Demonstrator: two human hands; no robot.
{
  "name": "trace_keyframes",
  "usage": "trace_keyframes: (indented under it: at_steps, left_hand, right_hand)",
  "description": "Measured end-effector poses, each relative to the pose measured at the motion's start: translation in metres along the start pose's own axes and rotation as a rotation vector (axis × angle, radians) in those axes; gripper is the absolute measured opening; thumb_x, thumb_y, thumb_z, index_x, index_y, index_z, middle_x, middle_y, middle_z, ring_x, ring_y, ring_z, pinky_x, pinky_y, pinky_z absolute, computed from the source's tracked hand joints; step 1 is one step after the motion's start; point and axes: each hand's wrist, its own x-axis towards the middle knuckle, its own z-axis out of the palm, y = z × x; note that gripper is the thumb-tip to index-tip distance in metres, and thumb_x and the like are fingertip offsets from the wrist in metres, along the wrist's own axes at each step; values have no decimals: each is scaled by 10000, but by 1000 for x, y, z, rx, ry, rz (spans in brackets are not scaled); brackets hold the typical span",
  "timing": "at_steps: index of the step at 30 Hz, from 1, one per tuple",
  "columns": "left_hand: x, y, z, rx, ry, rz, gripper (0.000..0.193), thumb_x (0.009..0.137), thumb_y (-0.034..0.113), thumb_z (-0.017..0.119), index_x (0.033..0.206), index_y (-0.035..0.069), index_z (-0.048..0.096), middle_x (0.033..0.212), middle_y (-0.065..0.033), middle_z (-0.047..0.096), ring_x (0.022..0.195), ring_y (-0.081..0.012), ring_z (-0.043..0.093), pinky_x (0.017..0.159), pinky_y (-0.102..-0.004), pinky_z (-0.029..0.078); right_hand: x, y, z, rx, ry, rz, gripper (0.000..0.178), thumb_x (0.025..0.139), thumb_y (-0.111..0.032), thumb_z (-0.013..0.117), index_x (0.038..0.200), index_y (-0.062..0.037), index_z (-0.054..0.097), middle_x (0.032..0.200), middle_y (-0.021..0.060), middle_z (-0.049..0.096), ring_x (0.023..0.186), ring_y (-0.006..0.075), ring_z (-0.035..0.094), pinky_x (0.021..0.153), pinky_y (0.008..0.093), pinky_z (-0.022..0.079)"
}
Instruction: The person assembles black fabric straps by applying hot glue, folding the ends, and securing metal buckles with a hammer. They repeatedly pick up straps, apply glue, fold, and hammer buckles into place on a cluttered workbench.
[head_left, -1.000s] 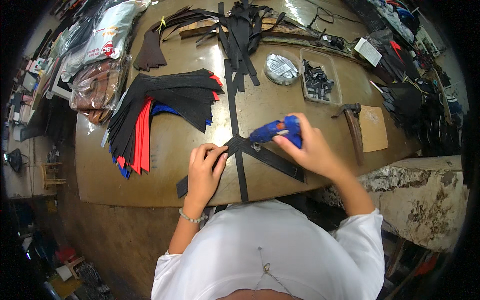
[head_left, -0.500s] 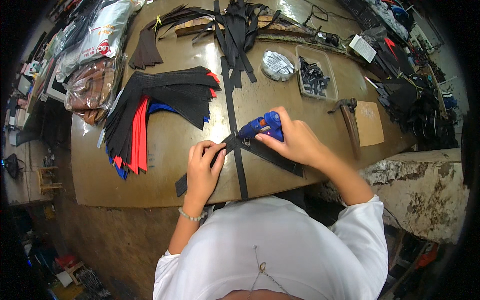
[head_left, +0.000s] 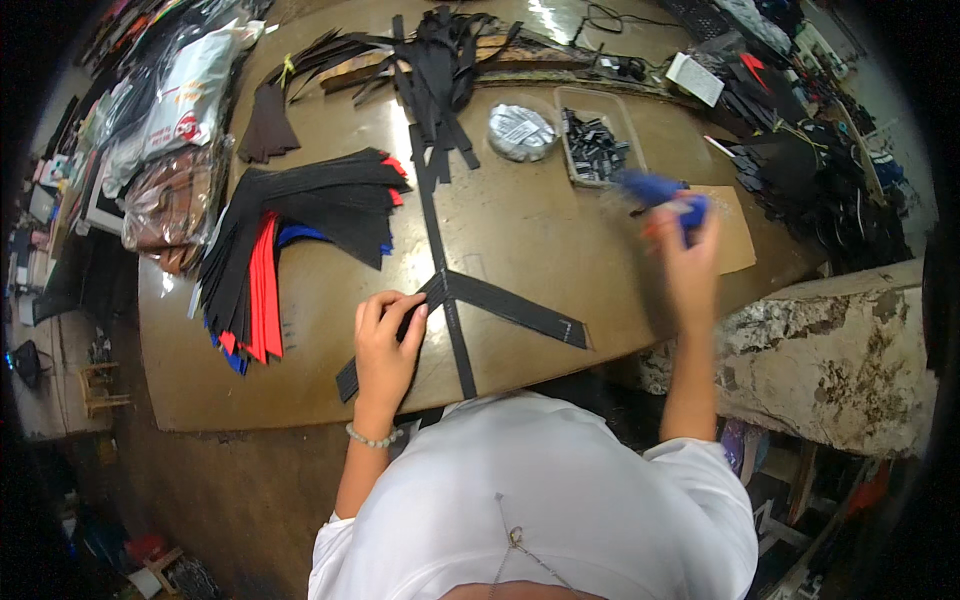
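Note:
My left hand (head_left: pixel 386 340) rests at the table's front edge, its thumb and fingertips closed on a wide black strap (head_left: pixel 515 307) bent into an upturned V. The strap's peak lies over a long narrow black strap (head_left: pixel 431 215) running from far to near. My right hand (head_left: pixel 690 262), blurred by motion, grips a blue glue gun (head_left: pixel 652 188) above the right side of the table, clear of the straps. Behind that hand the hammer is mostly hidden. A piece of brown cardboard (head_left: pixel 728 232) lies just beside the glue gun.
Fanned black, red and blue strips (head_left: pixel 265 285) lie at the left, by plastic-wrapped bags (head_left: pixel 175 190). A clear box (head_left: pixel 632 140) of small dark buckles and a round container (head_left: pixel 520 132) stand farther back. Black straps (head_left: pixel 435 70) are heaped at the far middle; black pieces (head_left: pixel 800 185) pile up far right.
My right hand has lifted the glue gun off the strap joint and carried it right and away from me. The left hand keeps its hold; the whole view has shifted slightly.

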Motion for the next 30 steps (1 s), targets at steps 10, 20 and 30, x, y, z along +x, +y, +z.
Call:
trace_keyframes:
  at_steps: [10,20,30]
  left_hand:
    - [1,2,0,16,-32,-18,146,855,80,719,997,43,718,974,-83,599,902,-257,538,806,-362,457]
    - [0,1,0,2,-19,-25,150,840,79,733,985,45,724,969,-84,610,906,-259,547,809,-364,462]
    - [2,1,-1,-8,-20,6,123,855,76,711,974,43,717,968,-92,613,922,-270,562,822,-364,456]
  right_hand:
    - [13,32,-117,-1130,254,371,437,948,-364,622,1164,15,623,970,232,701,937,418,671,809,487,506]
    - [133,32,51,-866,-250,-12,212,801,-189,767,887,-1,723,879,201,715,850,370,690,776,426,537]
    - [139,46,34,-574,-224,-215,170,770,-137,755,864,-11,690,784,148,700,741,272,691,702,370,529]
